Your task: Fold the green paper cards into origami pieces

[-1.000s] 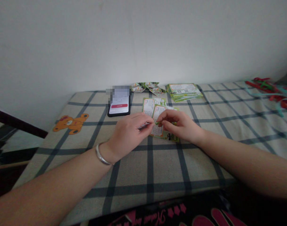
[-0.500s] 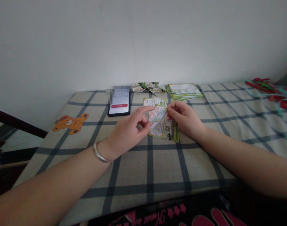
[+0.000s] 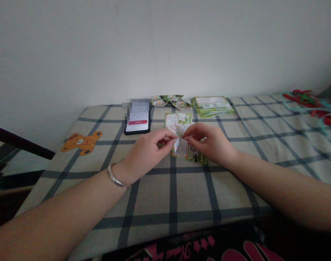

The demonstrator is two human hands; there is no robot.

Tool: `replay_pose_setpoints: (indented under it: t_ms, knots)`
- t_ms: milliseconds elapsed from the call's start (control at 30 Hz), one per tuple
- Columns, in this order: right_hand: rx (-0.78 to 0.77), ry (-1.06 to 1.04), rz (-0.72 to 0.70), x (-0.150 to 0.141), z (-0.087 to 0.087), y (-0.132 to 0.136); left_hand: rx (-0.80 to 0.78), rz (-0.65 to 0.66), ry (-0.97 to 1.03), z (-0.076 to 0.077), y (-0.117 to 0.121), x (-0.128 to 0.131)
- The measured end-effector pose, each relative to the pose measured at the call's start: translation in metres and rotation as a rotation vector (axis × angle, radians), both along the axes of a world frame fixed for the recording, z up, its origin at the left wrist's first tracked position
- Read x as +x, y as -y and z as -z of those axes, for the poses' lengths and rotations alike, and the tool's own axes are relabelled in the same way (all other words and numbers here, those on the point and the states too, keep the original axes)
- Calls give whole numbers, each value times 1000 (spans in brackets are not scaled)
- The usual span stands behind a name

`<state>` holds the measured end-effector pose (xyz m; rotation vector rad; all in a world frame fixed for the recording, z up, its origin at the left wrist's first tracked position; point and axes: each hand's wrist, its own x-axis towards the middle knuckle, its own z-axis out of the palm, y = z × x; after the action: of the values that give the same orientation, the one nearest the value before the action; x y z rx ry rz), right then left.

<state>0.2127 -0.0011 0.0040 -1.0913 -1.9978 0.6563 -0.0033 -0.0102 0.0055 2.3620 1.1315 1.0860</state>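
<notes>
Both hands meet over a green-and-white printed leaflet (image 3: 183, 151) lying flat on the checked cloth. My left hand (image 3: 153, 145), with a silver bangle at the wrist, pinches the near left edge of a small folded paper (image 3: 180, 129) between thumb and fingertips. From the other side, my right hand (image 3: 212, 143) pinches the same paper, its fingertips close to the left ones. The fingers cover much of the folded paper, so its exact shape is hard to make out. It has the same print as the leaflet under it.
Behind the hands, several folded paper pieces (image 3: 181, 105) lie near the wall, beside a stack of printed leaflets (image 3: 214, 104). A phone (image 3: 137, 125) with a lit screen lies left of them. Red and teal ribbon-like strips (image 3: 312, 105) lie at the far right. A bear picture (image 3: 82, 143) is at left.
My right hand has moved left and nearer, down to the folded paper's near edge. My left fingers, spread around the paper before, have closed into a pinch; the fingertips now nearly touch.
</notes>
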Motion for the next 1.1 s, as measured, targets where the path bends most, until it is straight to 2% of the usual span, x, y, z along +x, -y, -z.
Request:
replay_pose_setpoints:
  t_ms: [100, 300, 400, 667, 900, 967, 1100]
  knots:
    - [45, 78, -37, -2, -3, 3, 33, 14, -31, -4, 2, 1]
    - [-7, 24, -137, -1, -3, 2, 64, 9, -63, -2, 2, 1]
    - [45, 35, -168, 0, -1, 2, 52, 15, -57, -1, 2, 1]
    - [167, 205, -77, 1, -2, 5, 3, 55, -48, -4, 4, 3]
    - [302, 253, 8, 0, -2, 7, -58, 81, -26, 0, 4, 1]
    - [291, 247, 50, 1, -3, 6, -1, 70, -31, 0, 4, 0]
    - [208, 180, 106, 0, -4, 3, 244, -5, -49, -4, 4, -1]
